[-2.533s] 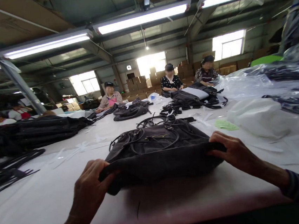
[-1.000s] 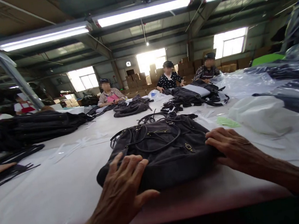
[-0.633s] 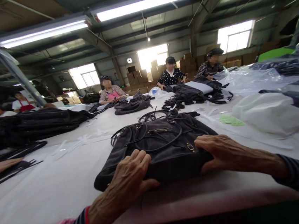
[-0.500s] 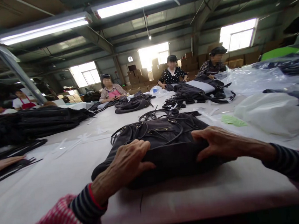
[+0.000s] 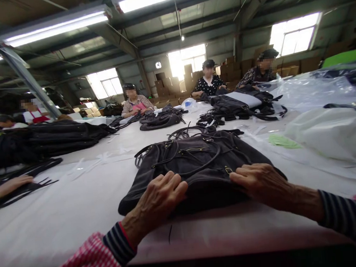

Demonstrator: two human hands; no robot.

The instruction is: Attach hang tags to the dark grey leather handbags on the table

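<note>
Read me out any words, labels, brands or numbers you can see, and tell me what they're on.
No text is readable.
Wall clock: its face is too small to read.
Dark bag: no lettering can be made out.
Green papers and cartons: too blurred to tell.

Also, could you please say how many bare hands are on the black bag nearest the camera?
2: the left hand grips the near edge of the bag left of its middle, and the right hand grips it beside the small brass-coloured buckle.
</note>
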